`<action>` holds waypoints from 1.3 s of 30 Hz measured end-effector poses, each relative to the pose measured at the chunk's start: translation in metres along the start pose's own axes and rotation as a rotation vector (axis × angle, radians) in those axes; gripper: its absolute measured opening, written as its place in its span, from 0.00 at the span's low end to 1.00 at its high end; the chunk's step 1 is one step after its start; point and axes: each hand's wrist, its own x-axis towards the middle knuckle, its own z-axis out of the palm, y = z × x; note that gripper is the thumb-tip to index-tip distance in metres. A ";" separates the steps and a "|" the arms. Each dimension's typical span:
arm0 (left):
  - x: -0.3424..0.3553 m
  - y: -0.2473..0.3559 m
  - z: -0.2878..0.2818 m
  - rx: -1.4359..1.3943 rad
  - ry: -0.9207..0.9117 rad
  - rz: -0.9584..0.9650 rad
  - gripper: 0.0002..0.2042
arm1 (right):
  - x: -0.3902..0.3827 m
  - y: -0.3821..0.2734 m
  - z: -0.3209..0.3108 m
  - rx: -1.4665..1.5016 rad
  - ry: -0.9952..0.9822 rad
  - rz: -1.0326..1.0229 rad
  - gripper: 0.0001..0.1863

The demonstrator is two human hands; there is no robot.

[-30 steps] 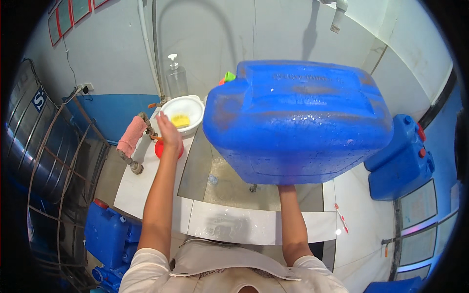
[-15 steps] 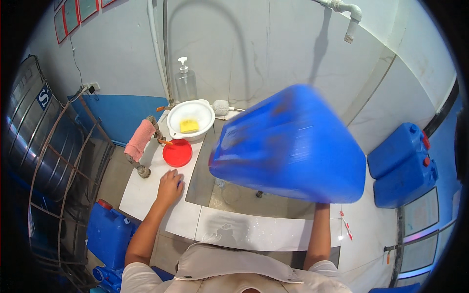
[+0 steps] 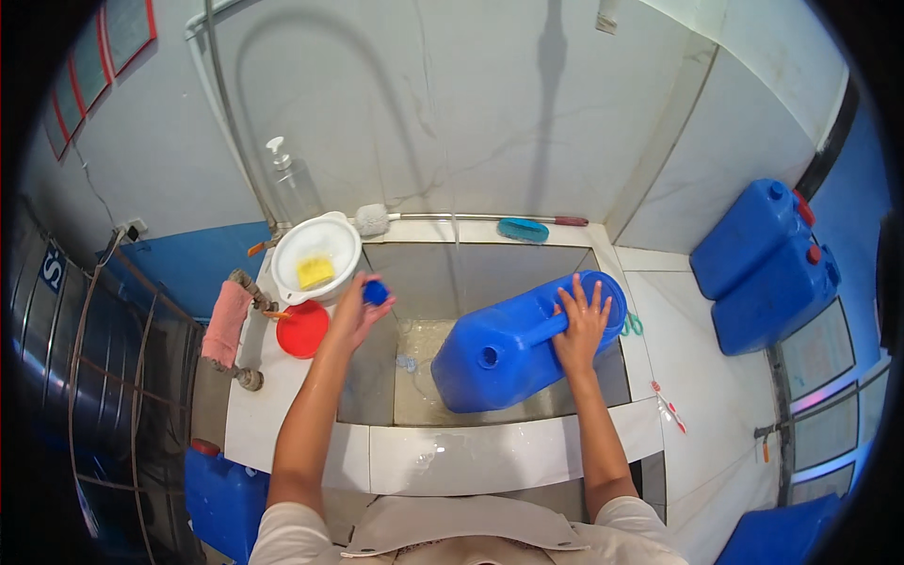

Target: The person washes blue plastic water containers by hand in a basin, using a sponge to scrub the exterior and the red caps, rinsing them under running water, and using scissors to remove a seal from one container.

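A large blue jerrycan [image 3: 471, 372] rests tilted in the sink [image 3: 414, 414], its small opening [image 3: 489, 357] uncapped and facing up. My right hand [image 3: 582, 330] lies over its handle end, fingers spread across the blue plastic. To the left, above the sink's edge, my left hand [image 3: 353, 315] pinches a small blue cap [image 3: 376, 293] between thumb and fingers. Just beside that hand are a red round lid [image 3: 302, 330] and a white basin [image 3: 344, 247] with a yellow sponge [image 3: 315, 272] in it.
A long-handled brush [image 3: 372, 219] and a teal scrub brush [image 3: 523, 230] lie along the back ledge. A pump bottle [image 3: 294, 184] stands behind the basin. Pink cloth [image 3: 226, 325] hangs on the pipe at left. More blue jerrycans [image 3: 763, 301] stand at right, near a red-and-white toothbrush [image 3: 669, 407].
The jerrycan has come down from midair into the sink and turned so its opening shows. My left hand has lifted off the counter, and the blue cap now shows in it.
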 end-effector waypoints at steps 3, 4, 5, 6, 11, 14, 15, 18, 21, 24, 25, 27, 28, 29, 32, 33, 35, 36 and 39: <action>0.100 -0.040 0.051 -0.192 -0.064 -0.292 0.10 | -0.014 -0.006 0.007 -0.047 -0.018 0.050 0.21; 0.131 -0.055 0.064 -0.161 0.005 -0.274 0.10 | -0.020 -0.012 0.012 -0.049 -0.043 0.065 0.22; 0.158 -0.068 0.074 -0.130 0.076 -0.257 0.10 | -0.025 -0.016 0.015 -0.049 -0.071 0.079 0.24; 0.183 -0.074 0.080 -0.029 0.162 -0.253 0.10 | -0.028 -0.020 0.016 -0.057 -0.063 0.082 0.29; 0.233 -0.117 0.119 0.109 0.362 -0.230 0.10 | -0.040 -0.014 -0.003 0.188 -0.281 -0.129 0.28; 0.243 -0.115 0.109 0.159 0.294 -0.355 0.06 | -0.044 -0.012 -0.001 0.289 -0.254 -0.188 0.26; 0.243 -0.117 0.103 0.180 0.289 -0.339 0.06 | -0.042 -0.013 0.000 0.297 -0.233 -0.189 0.25; 0.234 -0.107 0.081 0.308 0.221 -0.315 0.05 | -0.030 -0.016 0.006 0.328 -0.184 -0.179 0.23; 0.201 -0.103 0.076 0.584 0.016 -0.352 0.06 | -0.019 -0.008 0.011 0.284 -0.213 -0.101 0.23; 0.137 -0.074 0.081 0.823 -0.163 -0.276 0.10 | -0.012 -0.001 0.014 0.251 -0.213 -0.071 0.22; 0.115 -0.063 0.076 0.823 -0.209 -0.240 0.12 | -0.009 -0.003 0.015 0.247 -0.214 -0.067 0.22; 0.068 -0.043 0.077 0.861 -0.335 -0.130 0.15 | -0.006 -0.007 0.015 0.232 -0.220 -0.066 0.21; 0.040 -0.032 0.078 0.896 -0.396 -0.050 0.17 | -0.004 -0.013 0.018 0.239 -0.216 -0.078 0.21; 0.023 -0.031 0.081 0.928 -0.473 0.024 0.18 | -0.005 -0.015 0.020 0.232 -0.215 -0.081 0.21; -0.012 -0.041 0.080 1.114 -0.441 0.064 0.21 | -0.006 -0.037 0.022 0.237 -0.223 -0.127 0.20; -0.019 -0.042 0.084 1.192 -0.357 0.034 0.22 | -0.007 -0.042 0.023 0.227 -0.224 -0.134 0.20; -0.032 -0.038 0.090 1.352 -0.184 -0.028 0.26 | -0.010 -0.051 0.026 0.213 -0.223 -0.141 0.20; -0.029 -0.043 0.083 1.432 -0.131 0.003 0.28 | -0.011 -0.056 0.027 0.215 -0.221 -0.148 0.20; -0.022 -0.054 0.063 1.542 -0.056 0.051 0.33 | -0.016 -0.068 0.026 0.222 -0.219 -0.172 0.20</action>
